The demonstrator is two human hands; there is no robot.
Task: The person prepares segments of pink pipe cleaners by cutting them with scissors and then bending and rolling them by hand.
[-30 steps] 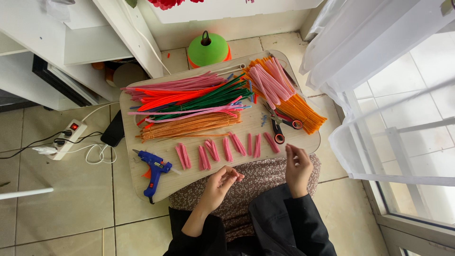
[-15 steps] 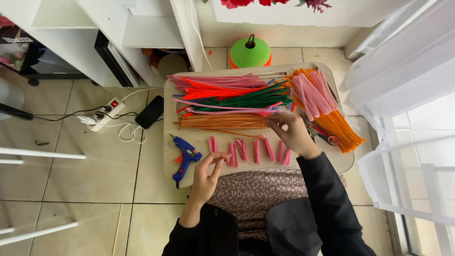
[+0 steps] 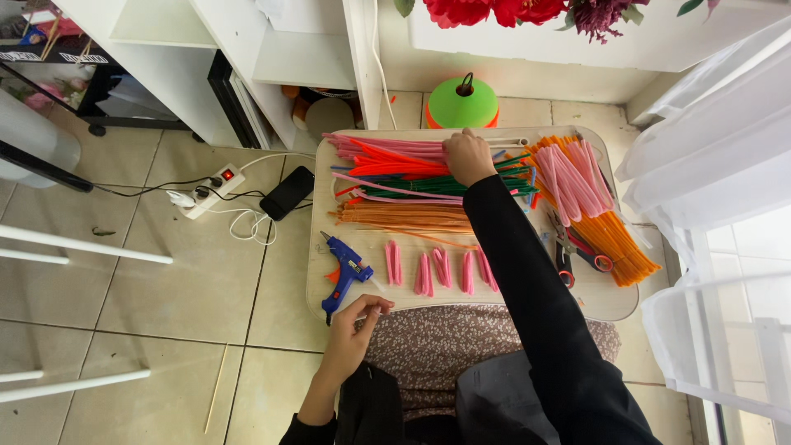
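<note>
Bright daylight comes in past the white curtain to the right of my hands, washing that fabric out to near glare. Around my hands everything is evenly lit and sharp, shadows faint; straight lines bow slightly at the edges.

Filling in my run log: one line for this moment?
right hand: on pink pipe cleaners | left hand: at tray edge | glue gun: untouched

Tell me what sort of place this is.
Likely a room at home used as a craft corner. A low tray table on a tiled floor holds bundles of pipe cleaners and a blue glue gun. White shelves and a curtained window stand around it.
</note>
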